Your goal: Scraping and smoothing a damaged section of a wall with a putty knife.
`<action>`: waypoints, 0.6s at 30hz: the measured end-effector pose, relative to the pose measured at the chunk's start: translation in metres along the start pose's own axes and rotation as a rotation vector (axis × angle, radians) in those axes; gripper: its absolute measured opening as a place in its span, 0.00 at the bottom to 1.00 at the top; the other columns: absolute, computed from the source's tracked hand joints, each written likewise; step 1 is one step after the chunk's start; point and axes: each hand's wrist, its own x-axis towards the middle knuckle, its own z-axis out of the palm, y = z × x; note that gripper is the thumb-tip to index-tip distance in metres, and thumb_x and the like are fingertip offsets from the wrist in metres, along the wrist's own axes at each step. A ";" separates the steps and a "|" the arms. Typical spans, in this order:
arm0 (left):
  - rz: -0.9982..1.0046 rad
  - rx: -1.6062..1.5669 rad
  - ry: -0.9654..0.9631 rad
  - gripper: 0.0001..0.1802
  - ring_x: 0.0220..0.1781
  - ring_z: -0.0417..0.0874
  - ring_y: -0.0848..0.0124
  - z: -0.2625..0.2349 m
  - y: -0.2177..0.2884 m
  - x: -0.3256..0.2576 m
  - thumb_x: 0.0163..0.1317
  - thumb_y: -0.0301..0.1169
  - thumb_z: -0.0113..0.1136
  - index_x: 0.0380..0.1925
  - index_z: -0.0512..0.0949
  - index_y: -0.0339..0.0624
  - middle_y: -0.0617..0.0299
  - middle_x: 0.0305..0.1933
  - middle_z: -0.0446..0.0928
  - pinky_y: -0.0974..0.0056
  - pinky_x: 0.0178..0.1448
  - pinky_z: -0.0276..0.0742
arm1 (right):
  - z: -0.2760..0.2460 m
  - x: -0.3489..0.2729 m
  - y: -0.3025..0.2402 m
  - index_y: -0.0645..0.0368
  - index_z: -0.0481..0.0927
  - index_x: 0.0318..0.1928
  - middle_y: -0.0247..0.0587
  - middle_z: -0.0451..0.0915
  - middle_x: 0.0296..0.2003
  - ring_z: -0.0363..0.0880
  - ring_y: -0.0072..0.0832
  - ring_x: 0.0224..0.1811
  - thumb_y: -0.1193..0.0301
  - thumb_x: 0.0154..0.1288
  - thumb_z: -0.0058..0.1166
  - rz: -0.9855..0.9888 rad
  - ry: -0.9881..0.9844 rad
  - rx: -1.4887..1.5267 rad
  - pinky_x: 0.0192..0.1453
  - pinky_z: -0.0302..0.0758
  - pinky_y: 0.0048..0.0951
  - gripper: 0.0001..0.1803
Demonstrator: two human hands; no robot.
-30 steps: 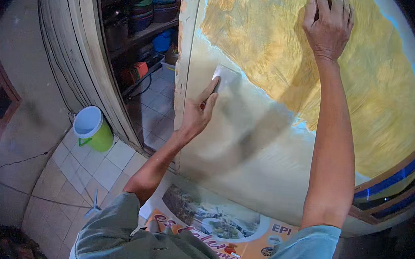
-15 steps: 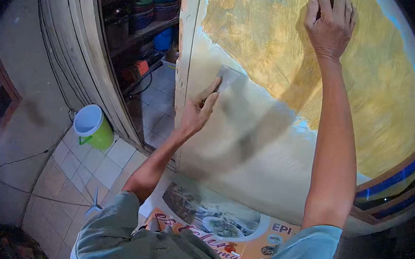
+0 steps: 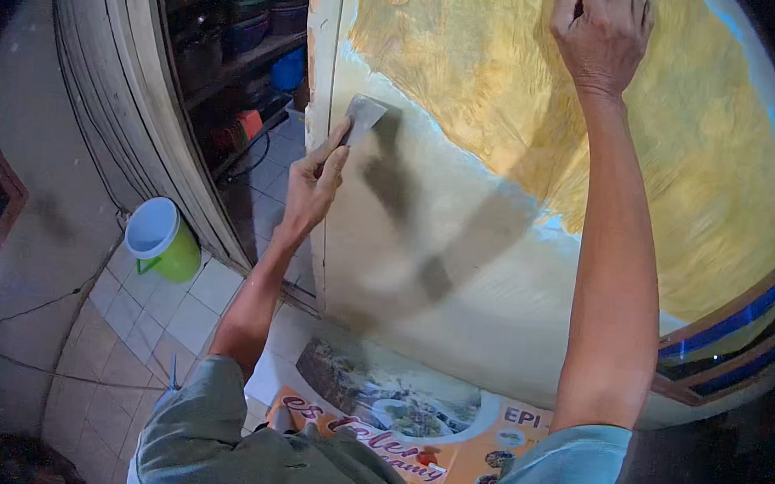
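My left hand (image 3: 312,185) is closed round a putty knife (image 3: 361,118) with a wide, pale blade. The blade is raised near the pale lower part of the wall (image 3: 403,271), just below the jagged, light blue border of a mottled yellow-brown area (image 3: 476,75). A shadow falls on the wall beside it; whether the blade touches cannot be made out. Higher up and to the right, my right hand (image 3: 603,40) rests against the yellow-brown area with its back showing. Its fingers point upward, thumb apart, the tips cut off by the upper edge. I see nothing in it.
A doorway at left opens on shelves (image 3: 236,72) with stacked containers. A green and white bucket (image 3: 170,246) stands on the tiled floor by the door frame. Below the wall lies an orange printed banner (image 3: 469,466). Wooden window framing (image 3: 719,349) is at right.
My left hand and the putty knife have moved left and slightly up along the wall, and the blade has turned. My right hand stays in about the same place on the wall. The view has shifted slightly.
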 end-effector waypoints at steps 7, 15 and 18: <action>0.112 -0.019 -0.155 0.23 0.42 0.72 0.85 0.039 -0.006 -0.015 0.79 0.36 0.57 0.71 0.75 0.47 0.75 0.61 0.81 0.73 0.46 0.74 | -0.002 0.000 -0.007 0.53 0.80 0.66 0.49 0.72 0.71 0.65 0.50 0.76 0.70 0.71 0.53 -0.006 -0.011 -0.022 0.80 0.58 0.54 0.24; 0.093 0.114 0.060 0.23 0.35 0.69 0.84 -0.029 0.004 0.015 0.79 0.35 0.56 0.71 0.75 0.46 0.77 0.51 0.83 0.73 0.38 0.72 | -0.001 0.004 -0.013 0.54 0.80 0.66 0.49 0.71 0.71 0.65 0.49 0.76 0.71 0.70 0.53 -0.002 -0.013 -0.020 0.80 0.59 0.53 0.24; 0.012 0.033 0.034 0.23 0.33 0.66 0.85 -0.024 0.000 0.005 0.79 0.36 0.56 0.71 0.76 0.47 0.78 0.47 0.83 0.73 0.37 0.70 | -0.006 0.007 -0.012 0.53 0.80 0.66 0.48 0.71 0.72 0.65 0.49 0.77 0.72 0.69 0.53 -0.011 -0.031 -0.050 0.80 0.59 0.52 0.24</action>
